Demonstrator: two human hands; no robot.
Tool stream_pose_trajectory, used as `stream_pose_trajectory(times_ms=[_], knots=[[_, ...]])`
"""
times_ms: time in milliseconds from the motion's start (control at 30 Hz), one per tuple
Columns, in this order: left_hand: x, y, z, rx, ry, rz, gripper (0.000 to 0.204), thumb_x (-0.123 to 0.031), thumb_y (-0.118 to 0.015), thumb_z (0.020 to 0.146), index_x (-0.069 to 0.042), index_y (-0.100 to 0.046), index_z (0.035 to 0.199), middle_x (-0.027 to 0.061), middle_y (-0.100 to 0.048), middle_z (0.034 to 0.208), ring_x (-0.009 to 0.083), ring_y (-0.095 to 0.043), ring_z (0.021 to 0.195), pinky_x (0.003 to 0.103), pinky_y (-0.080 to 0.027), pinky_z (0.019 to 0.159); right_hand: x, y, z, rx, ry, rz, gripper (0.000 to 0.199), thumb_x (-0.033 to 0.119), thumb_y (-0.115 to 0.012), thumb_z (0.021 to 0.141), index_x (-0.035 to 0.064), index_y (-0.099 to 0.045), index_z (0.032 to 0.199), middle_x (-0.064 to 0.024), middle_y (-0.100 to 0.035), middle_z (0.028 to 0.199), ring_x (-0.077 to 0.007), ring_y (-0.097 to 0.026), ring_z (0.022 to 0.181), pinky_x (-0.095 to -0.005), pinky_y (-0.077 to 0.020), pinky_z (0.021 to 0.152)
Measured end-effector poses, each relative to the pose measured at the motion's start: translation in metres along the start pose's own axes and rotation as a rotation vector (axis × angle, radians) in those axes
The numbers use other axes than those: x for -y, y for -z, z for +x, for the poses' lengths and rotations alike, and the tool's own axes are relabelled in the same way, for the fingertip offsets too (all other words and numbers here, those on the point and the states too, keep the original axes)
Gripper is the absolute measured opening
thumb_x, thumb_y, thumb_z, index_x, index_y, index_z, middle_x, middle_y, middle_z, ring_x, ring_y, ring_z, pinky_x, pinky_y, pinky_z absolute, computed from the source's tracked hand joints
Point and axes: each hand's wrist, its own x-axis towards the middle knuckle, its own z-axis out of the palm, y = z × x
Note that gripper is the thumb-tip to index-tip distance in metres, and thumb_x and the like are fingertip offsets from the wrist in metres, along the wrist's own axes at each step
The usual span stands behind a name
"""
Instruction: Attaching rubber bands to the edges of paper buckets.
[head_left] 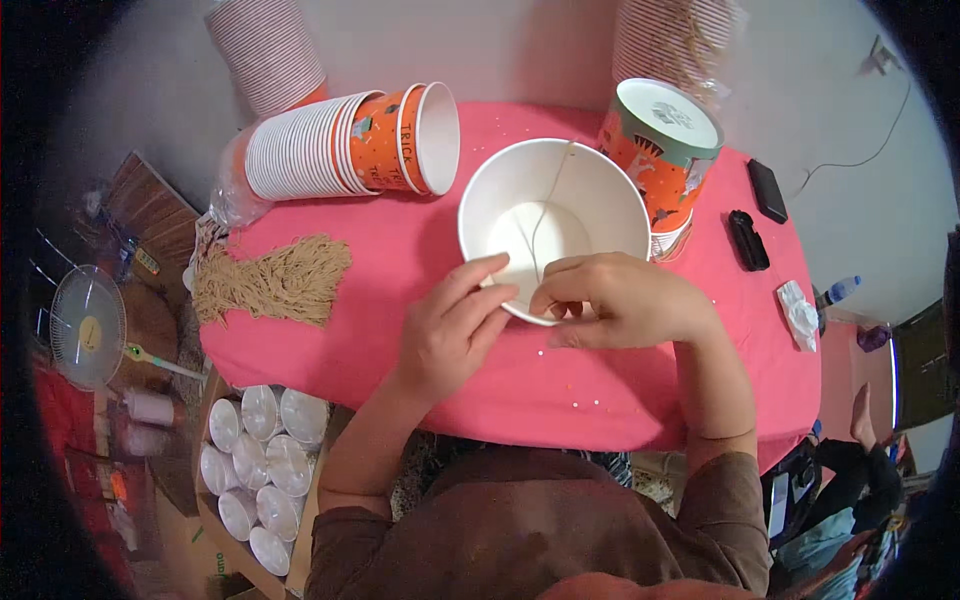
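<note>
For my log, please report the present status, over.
Left hand, right hand at near rim of round white-lined paper bucket. Thin beige string inside. Orange paper-bucket stack left, apart.

Table (380,370) draped in pink cloth. On its left lie a sideways stack of orange buckets (335,145) and a tan string bundle (275,280); centrally, an open white-lined bucket (570,225), base hidden. Right: an orange-and-green stack (655,165), two black objects (748,240) and white tissue (798,315).

Crumpled white tissue (798,315), plastic bottle (842,290).
</note>
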Motion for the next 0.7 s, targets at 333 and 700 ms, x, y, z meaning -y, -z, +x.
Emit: stream_pose_trajectory(times_ms=[333, 700], knots=[[0.005, -0.029, -0.006, -0.204, 0.074, 0.029, 0.021, -0.003, -0.077, 0.072, -0.004, -0.064, 0.088, 0.0088, -0.064, 0.084, 0.0248, -0.065, 0.071, 0.034, -0.053, 0.06, -0.005, -0.004, 0.015, -0.217, -0.012, -0.091, 0.018, 0.006, -0.067, 0.079, -0.002, -0.064, 0.095, -0.0133, -0.064, 0.085, -0.0254, -0.064, 0.076, -0.036, -0.0501, 0.067], [0.023, -0.037, 0.007, -0.245, 0.22, -0.08, 0.013, 0.002, -0.068, 0.076, -0.001, -0.061, 0.086, 0.0113, -0.063, 0.08, 0.0237, -0.066, 0.07, 0.033, -0.053, 0.061, -0.006, 0.012, 0.031, -0.162, -0.109, -0.137, 0.019, 0.014, -0.059, 0.09, -0.0021, -0.065, 0.098, -0.017, -0.066, 0.085, -0.0292, -0.064, 0.082, -0.0373, -0.0497, 0.076]])
